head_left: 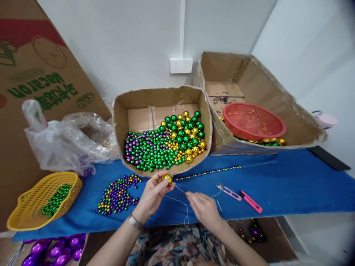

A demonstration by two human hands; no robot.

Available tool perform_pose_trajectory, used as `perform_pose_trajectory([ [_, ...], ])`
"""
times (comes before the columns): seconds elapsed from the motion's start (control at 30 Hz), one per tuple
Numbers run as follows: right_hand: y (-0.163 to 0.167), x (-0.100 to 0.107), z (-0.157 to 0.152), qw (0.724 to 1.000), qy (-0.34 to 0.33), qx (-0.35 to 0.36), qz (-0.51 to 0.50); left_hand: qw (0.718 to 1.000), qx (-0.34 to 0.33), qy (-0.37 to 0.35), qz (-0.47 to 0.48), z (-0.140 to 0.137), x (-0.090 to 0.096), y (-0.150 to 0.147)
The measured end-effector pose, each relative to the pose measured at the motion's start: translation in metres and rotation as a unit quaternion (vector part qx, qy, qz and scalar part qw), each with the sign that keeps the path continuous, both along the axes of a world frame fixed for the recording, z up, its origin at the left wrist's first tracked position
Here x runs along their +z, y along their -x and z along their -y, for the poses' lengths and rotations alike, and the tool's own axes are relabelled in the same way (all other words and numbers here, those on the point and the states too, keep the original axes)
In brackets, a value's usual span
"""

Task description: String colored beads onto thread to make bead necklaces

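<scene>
Between the thumb and fingers of my left hand (154, 194) is a shiny gold bead (167, 178), larger than the beads strung beside it. My right hand (203, 208) pinches the white thread (180, 189), which runs taut up to the gold bead. From there a strand of small purple, green and gold beads (210, 172) stretches right across the blue cloth, ending in bare thread. A loose loop of thread hangs below, between my hands. Left of my left hand lies a spread of small loose beads (118, 194) in the same colours.
A cardboard box (162, 92) of mixed beads stands behind my hands. Right of it, a larger box (230, 62) holds a red basket (253, 120). Pink thread snips (230, 192) and a pink cutter (251, 201) lie at right; a yellow basket (24, 201) sits left.
</scene>
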State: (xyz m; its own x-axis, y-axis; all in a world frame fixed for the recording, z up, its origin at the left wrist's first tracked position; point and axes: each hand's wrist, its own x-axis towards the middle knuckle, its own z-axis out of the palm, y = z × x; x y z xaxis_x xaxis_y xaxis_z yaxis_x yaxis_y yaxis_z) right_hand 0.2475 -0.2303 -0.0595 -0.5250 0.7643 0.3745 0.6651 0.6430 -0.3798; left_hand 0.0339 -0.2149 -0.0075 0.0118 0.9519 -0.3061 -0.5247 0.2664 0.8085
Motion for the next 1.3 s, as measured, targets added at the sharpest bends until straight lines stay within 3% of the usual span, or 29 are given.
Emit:
perform_pose_trajectory([
  [0.23, 0.0, 0.003, -0.004, 0.999, -0.012, 0.029, -0.008, 0.999, 0.011, 0.015, 0.025, 0.004, 0.001, 0.005],
  [0.4, 0.002, 0.001, -0.004, 0.999, -0.02, 0.026, -0.014, 0.996, 0.018, -0.039, -0.076, 0.009, 0.001, 0.0],
  [0.57, 0.008, 0.006, -0.004, 0.999, -0.024, 0.028, -0.021, 0.992, -0.045, -0.063, -0.096, 0.018, 0.001, -0.006],
  [0.63, 0.007, 0.006, -0.005, 0.999, -0.027, 0.028, -0.029, 0.987, -0.066, -0.085, -0.115, 0.015, 0.003, 0.001],
  [0.7, 0.005, 0.005, -0.005, 0.999, -0.038, 0.023, -0.032, 0.97, -0.06, -0.122, -0.2, 0.005, 0.007, 0.019],
  [0.77, 0.002, 0.003, -0.005, 0.998, -0.048, 0.015, -0.028, 0.918, -0.015, -0.164, -0.361, -0.014, 0.013, 0.045],
  [0.8, 0.001, 0.002, -0.005, 0.998, -0.052, 0.01, -0.027, 0.865, 0.016, -0.188, -0.466, -0.026, 0.016, 0.06],
  [0.9, 0.001, -0.001, -0.005, 0.998, -0.053, 0.005, -0.02, 0.633, 0.006, -0.194, -0.749, -0.059, 0.023, 0.101],
  [0.97, 0.002, -0.001, -0.004, 0.998, -0.053, 0.006, -0.016, 0.585, -0.013, -0.179, -0.791, -0.075, 0.025, 0.119],
  [1.2, 0.007, -0.003, -0.002, 0.999, -0.047, 0.013, -0.019, 0.601, -0.02, -0.173, -0.78, -0.084, 0.022, 0.126],
  [1.23, 0.008, -0.002, -0.001, 0.999, -0.047, 0.011, -0.024, 0.634, -0.013, -0.174, -0.753, -0.082, 0.022, 0.121],
  [1.27, 0.01, -0.001, -0.001, 0.999, -0.044, 0.01, -0.03, 0.694, -0.002, -0.171, -0.699, -0.078, 0.022, 0.114],
  [1.3, 0.011, 0.002, -0.001, 0.999, -0.039, 0.009, -0.037, 0.774, 0.009, -0.162, -0.612, -0.074, 0.023, 0.106],
])
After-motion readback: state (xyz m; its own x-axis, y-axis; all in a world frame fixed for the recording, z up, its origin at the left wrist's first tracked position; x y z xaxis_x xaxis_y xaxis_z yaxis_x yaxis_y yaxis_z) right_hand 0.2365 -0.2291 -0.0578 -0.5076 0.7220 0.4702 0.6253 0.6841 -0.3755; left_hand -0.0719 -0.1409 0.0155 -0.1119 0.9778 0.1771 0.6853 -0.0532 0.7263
